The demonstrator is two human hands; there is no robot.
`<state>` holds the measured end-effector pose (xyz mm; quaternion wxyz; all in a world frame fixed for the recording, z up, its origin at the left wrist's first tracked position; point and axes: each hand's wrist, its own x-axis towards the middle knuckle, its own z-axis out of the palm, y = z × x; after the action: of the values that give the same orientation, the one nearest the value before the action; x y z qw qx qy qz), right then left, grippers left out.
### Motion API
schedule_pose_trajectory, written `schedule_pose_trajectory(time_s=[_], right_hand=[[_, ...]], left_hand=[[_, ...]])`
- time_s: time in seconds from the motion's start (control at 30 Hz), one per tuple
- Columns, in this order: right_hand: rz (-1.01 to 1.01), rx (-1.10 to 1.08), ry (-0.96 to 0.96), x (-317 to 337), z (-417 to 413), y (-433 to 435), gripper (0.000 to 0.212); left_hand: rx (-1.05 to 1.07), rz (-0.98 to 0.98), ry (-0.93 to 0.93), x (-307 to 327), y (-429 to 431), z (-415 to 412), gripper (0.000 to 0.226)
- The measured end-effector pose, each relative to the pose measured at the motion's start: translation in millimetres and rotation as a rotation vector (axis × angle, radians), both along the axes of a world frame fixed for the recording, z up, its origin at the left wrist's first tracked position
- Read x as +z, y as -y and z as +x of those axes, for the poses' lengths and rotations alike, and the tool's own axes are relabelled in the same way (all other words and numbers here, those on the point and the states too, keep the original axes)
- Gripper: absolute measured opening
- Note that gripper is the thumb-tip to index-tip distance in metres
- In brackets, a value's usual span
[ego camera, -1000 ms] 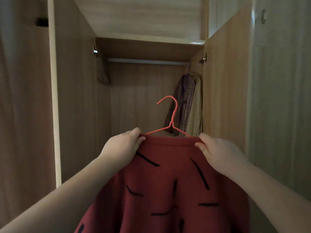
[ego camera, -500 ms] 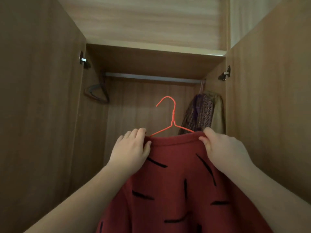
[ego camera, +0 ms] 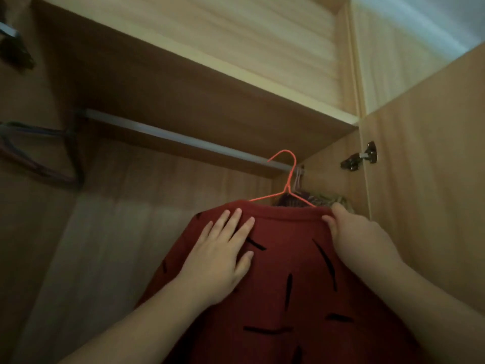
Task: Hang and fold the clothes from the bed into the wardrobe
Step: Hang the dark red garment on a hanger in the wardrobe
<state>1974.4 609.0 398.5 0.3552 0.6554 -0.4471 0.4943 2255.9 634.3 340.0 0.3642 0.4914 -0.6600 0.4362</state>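
Two bare hands in shot, and bare is the word all the way up. Left hand [ego camera: 220,248]: short, rounded fingernails catching the dim light, fingers plain. Right hand [ego camera: 359,232]: same story, skin only. Behind them the left forearm [ego camera: 147,319] and right forearm [ego camera: 433,306] come in from the near edge, both uncovered as far as the view goes.
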Motion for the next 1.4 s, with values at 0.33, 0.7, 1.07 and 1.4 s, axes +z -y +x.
schedule_pose_trajectory(time_s=[0.33, 0.7, 1.07, 1.4], right_hand=[[-0.006, -0.173, 0.019, 79, 5, 93, 0.028], [0.041, -0.246, 0.018, 152, -1, 204, 0.027], [0.029, -0.363, -0.124, 155, 41, 234, 0.03], [0.042, -0.489, -0.159, 91, 65, 175, 0.037]], left_hand=[[-0.177, 0.05, -0.089, 79, 164, -22, 0.069], [-0.32, 0.083, -0.14, 145, 299, -40, 0.067], [-0.342, 0.182, -0.214, 137, 340, -29, 0.058], [-0.341, 0.155, -0.165, 114, 244, -22, 0.069]])
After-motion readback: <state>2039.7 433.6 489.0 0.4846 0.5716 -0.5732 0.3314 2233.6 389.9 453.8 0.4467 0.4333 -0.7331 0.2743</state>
